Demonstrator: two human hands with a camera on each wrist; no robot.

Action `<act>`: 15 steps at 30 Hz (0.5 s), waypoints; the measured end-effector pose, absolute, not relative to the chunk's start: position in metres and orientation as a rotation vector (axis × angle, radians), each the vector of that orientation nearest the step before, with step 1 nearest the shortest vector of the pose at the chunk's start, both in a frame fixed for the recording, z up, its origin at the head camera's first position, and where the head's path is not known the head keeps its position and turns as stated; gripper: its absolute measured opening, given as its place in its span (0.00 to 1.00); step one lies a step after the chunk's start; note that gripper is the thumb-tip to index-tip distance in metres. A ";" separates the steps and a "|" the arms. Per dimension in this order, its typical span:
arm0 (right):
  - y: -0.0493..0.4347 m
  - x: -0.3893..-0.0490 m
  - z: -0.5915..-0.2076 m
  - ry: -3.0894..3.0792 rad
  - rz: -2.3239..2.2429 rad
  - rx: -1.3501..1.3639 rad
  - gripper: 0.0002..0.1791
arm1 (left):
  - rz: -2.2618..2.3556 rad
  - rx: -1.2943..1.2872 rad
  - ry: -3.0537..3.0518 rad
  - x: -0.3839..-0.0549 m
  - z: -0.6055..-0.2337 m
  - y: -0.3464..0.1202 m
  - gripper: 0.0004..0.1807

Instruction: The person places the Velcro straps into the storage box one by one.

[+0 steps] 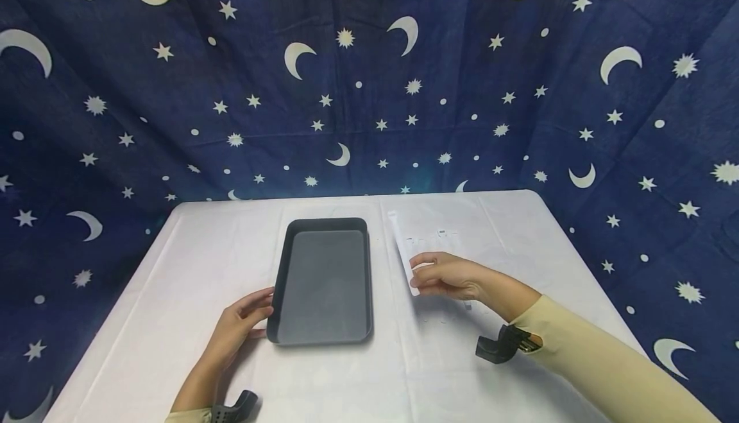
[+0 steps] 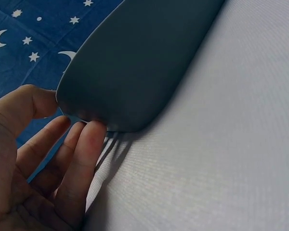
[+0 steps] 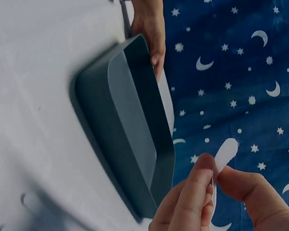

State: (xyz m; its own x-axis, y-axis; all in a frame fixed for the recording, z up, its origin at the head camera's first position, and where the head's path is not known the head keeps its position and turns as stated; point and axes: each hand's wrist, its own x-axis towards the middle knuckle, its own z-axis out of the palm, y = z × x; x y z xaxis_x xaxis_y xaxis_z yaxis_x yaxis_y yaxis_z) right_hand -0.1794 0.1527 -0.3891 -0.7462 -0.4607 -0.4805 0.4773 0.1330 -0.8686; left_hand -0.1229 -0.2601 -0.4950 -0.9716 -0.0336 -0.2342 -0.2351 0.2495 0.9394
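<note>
A dark grey rectangular baking tray [image 1: 325, 285] stands on the white-covered table, left of its middle. My left hand [image 1: 239, 323] holds it at its near left corner. In the left wrist view the thumb [image 2: 43, 100] meets the rim and other fingertips [image 2: 92, 129] rest against the outer wall. Off the tray's right side, my right hand [image 1: 447, 276] pinches a thin flat white piece [image 1: 402, 246] between thumb and fingers. It looks long and narrow in the head view, and its rounded end [image 3: 226, 151] shows in the right wrist view. Its kind is unclear.
Beside and behind the right hand, a pale, hard-to-see item with small dark marks [image 1: 442, 233] lies on the white table [image 1: 190, 256]. A dark blue curtain [image 1: 369, 89] with moons and stars hangs behind the table and at both sides.
</note>
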 end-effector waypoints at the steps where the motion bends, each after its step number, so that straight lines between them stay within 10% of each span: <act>1: 0.150 -0.179 -0.389 1.711 -1.698 0.013 0.25 | 1.812 -0.260 2.346 -0.123 -0.495 -0.260 0.30; 15: 0.102 -0.184 -0.394 1.629 -1.718 -0.039 0.16 | 1.818 -0.249 2.336 -0.123 -0.495 -0.259 0.28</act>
